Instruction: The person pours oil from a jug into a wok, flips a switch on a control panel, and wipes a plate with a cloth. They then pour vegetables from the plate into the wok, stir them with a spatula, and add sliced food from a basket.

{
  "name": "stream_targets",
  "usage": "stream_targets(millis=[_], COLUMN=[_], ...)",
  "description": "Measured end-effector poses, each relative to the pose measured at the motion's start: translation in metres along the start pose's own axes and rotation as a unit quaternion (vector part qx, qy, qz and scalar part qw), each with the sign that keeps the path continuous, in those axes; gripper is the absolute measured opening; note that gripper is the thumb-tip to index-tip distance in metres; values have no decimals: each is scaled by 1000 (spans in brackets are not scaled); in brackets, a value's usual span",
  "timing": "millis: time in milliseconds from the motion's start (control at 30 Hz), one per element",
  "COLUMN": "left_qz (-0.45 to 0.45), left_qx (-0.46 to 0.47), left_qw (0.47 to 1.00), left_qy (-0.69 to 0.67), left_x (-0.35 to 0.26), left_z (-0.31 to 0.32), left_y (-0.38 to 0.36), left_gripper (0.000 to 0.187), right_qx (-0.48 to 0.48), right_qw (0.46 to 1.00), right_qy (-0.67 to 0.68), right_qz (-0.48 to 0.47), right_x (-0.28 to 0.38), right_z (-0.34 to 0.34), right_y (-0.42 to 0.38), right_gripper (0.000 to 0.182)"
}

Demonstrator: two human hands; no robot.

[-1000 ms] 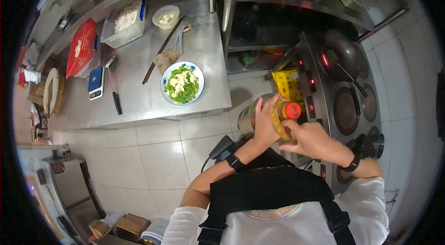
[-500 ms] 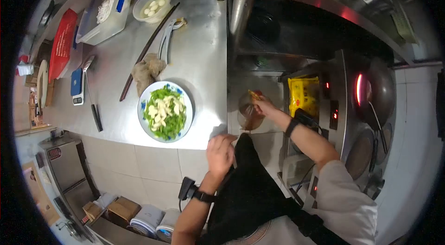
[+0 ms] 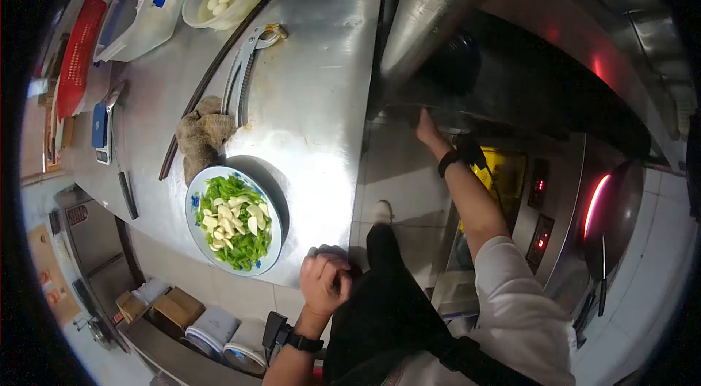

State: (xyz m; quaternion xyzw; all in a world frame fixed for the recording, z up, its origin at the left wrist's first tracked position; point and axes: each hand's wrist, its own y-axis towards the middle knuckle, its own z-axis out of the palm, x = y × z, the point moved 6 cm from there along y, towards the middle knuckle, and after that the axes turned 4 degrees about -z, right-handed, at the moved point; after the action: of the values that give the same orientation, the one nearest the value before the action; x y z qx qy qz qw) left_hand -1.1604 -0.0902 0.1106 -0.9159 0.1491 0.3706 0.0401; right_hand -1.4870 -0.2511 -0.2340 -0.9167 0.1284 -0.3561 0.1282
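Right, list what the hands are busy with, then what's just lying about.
In use: left hand curled over the steel table edge; right hand reaching under the dark shelf, fingers hidden.
Lying about: plate of green peppers and garlic, cloth, tongs, bowl of garlic cloves, wok.

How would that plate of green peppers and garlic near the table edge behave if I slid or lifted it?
The plate is probably rigid ceramic, so breakable if dropped. On the smooth steel table it would likely slide easily, and it sits close to the front edge by the left hand. The loose chopped greens are heaped, so tilting could spill them.
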Motion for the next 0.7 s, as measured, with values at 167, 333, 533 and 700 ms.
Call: stream_targets(millis=[167, 333, 533, 700], left_qz=[7, 31, 1, -203], left_qx=[-20, -22, -2, 8], left_qw=[1000, 999, 995, 923], left_qy=[7, -34, -96, -328], left_x=[-2, -5, -11, 17], left_z=[-3, -6, -20, -41], left_y=[0, -3, -10, -59], left_gripper=[16, 13, 7, 11], right_qx=[51, 227, 207, 59], right_qw=[987, 921, 906, 921], right_qy=[127, 310, 370, 383], right_qz=[84, 58, 18, -42], right_x=[44, 127, 180, 185], right_z=[18, 0, -81, -133], right_y=[-90, -267, -358, -370], right_gripper=[50, 23, 20, 21])
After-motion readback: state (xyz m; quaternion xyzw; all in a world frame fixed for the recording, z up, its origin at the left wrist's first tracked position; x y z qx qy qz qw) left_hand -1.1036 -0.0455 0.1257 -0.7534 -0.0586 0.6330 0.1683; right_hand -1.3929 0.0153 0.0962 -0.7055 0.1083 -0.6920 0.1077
